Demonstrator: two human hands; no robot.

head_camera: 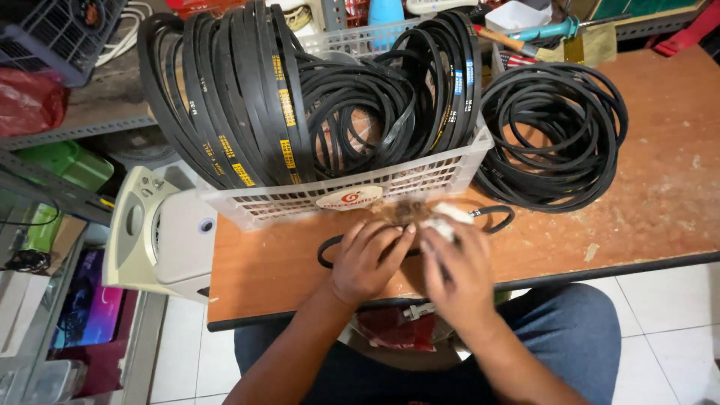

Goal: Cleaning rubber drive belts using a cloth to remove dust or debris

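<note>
My left hand [367, 259] and my right hand [457, 266] are close together over the front of a brown wooden table [660, 202]. Between their fingertips is a blurred brownish scrap [401, 211], and my right hand pinches a small white piece [448, 219]. A thin black rubber belt [491, 219] lies flat on the table under and beside the hands. Just behind them stands a white plastic basket [360, 191] packed with black rubber belts [247, 97], some with yellow or blue markings.
A coil of black belts [551, 135] lies on the table right of the basket. Tools and boxes clutter the far edge. A white machine [161, 232] stands left of the table, beside metal shelving. A red bag [394, 330] lies on my lap.
</note>
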